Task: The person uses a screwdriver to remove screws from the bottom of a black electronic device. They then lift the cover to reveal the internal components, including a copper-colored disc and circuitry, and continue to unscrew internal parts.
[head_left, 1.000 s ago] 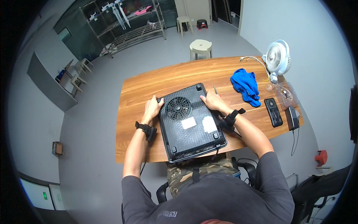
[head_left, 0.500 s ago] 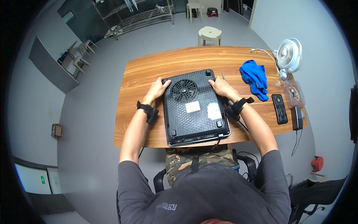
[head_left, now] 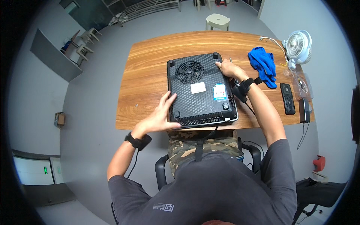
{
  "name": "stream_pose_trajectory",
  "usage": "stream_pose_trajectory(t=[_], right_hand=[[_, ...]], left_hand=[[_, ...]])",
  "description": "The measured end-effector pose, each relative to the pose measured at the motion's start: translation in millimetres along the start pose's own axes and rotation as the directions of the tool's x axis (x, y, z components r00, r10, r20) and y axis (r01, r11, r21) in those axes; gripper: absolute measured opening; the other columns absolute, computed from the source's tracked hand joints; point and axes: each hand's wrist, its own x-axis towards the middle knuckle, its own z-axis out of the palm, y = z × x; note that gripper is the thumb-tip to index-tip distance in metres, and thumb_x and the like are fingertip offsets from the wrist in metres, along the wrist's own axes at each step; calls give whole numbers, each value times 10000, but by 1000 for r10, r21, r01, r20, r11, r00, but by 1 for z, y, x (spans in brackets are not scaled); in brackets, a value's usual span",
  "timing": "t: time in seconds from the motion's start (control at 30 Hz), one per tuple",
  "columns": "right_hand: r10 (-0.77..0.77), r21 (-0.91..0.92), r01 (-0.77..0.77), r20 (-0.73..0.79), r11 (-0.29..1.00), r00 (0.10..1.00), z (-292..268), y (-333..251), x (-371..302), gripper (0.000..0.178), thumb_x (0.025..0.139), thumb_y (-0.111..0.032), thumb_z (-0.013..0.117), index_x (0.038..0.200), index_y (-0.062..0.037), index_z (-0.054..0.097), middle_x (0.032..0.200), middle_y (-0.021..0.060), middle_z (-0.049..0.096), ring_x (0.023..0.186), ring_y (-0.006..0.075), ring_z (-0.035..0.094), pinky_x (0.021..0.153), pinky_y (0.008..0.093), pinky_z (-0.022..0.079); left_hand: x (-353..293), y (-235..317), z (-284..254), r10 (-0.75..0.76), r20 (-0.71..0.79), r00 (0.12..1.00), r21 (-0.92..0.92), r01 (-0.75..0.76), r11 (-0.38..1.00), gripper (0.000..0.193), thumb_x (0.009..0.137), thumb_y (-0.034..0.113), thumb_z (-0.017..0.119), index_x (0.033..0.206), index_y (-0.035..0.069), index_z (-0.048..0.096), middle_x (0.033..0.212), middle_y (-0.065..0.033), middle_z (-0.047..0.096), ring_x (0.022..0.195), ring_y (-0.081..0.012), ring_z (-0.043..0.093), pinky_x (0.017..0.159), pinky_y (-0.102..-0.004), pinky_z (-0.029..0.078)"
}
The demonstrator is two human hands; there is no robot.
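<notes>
A black induction cooker (head_left: 198, 98) lies upside down near the table's front edge. Its textured underside shows a round fan grille (head_left: 190, 72), corner feet and two labels. My left hand (head_left: 161, 114) touches the near left corner, fingers spread along the left side and thumb at the front edge. At the far right corner, my right hand (head_left: 229, 69) grips the side, its thumb over the underside. A thin metal rod (head_left: 231, 60) pokes out beside my right hand, the rest of it largely hidden. Small screw-like pieces (head_left: 136, 105) lie left of the cooker.
On the right of the wooden table (head_left: 146, 75) are a blue cloth (head_left: 263, 65), a white fan (head_left: 298, 47), a black phone-like object (head_left: 287, 98), a clear plastic box (head_left: 303, 86) and a black box-shaped device (head_left: 304, 110) with a cord. A stool (head_left: 218, 20) stands beyond.
My left hand has moved from the cooker's far left corner to its near left corner, and its fingers have spread. My right hand stays at the far right corner. The whole view has shifted.
</notes>
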Motion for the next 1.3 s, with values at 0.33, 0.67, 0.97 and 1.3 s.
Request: stream_pose_trajectory(t=[0.33, 0.67, 0.97, 1.3], right_hand=[[153, 64, -157, 67, 986, 986, -7, -11, -7, 688, 1083, -518, 367, 1418, 78, 449, 1287, 265, 646, 983, 387, 726, 741, 481, 614], [151, -15, -150, 83, 989, 985, -13, -18, -12, 717, 1087, -539, 310, 1394, 100, 413, 1032, 291, 717, 752, 387, 749, 655, 490, 606], [186, 121, -189, 36, 974, 982, -6, -17, -15, 699, 1081, -525, 331, 1433, 77, 379, 1167, 287, 680, 870, 388, 743, 727, 497, 607], [156, 172, -151, -19, 973, 988, 3, -4, 14, 644, 1071, -506, 409, 1354, 61, 521, 1197, 256, 691, 877, 387, 751, 728, 498, 628]], left_hand=[[9, 25, 42, 229, -266, 936, 349, -128, 928, 929, 716, 399, 893, 1472, 55, 477, 1537, -220, 406, 1477, -484, 299, 1169, -582, 354], [9, 30, 51, 386, -173, 906, 685, -171, 708, 852, 787, 470, 800, 1499, 131, 479, 1460, -204, 496, 1384, -414, 443, 1088, -540, 407], [10, 31, 48, 286, -29, 958, 828, -137, 543, 852, 807, 159, 719, 1569, 66, 348, 1575, -227, 380, 1430, -459, 394, 1132, -625, 370], [28, 24, 62, 336, -47, 941, 859, -134, 494, 631, 943, 96, 525, 1536, -30, 349, 1629, -206, 314, 1451, -462, 366, 1151, -628, 335]])
